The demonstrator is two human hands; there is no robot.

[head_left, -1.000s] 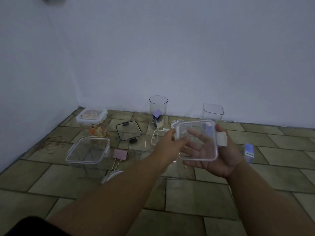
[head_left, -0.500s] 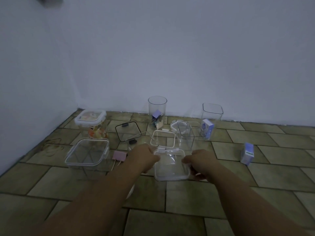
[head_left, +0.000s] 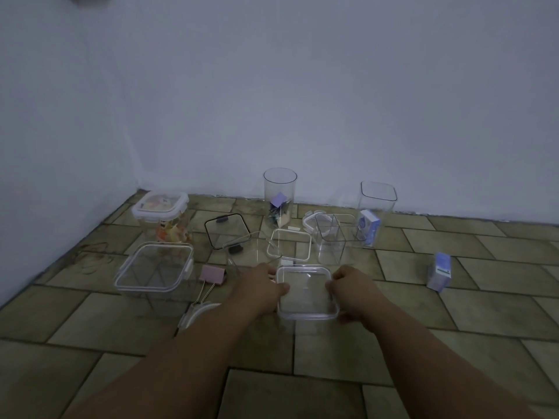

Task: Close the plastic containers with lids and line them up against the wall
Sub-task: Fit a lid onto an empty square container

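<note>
A clear square lid (head_left: 306,293) lies flat on top of a clear container on the tiled floor in front of me. My left hand (head_left: 262,286) grips its left edge and my right hand (head_left: 351,288) grips its right edge, fingers curled over the side clips. A lidded container with colourful contents (head_left: 161,217) stands back left. In front of it sits a large clear lidded box (head_left: 154,271). An open round jar (head_left: 279,196) and an open square jar (head_left: 376,204) stand by the wall. A divided clear container (head_left: 332,237) is open.
Loose lids lie on the floor: a black-rimmed one (head_left: 227,229), a white-rimmed one (head_left: 289,244), a round one (head_left: 196,314). A pink binder clip (head_left: 211,275) lies left of my hands. A small blue box (head_left: 439,272) stands to the right. Walls close the back and left.
Both hands brought the clear lid down from chest height onto the container on the floor. Now they hold its two sides, a little lower than half a second ago.
</note>
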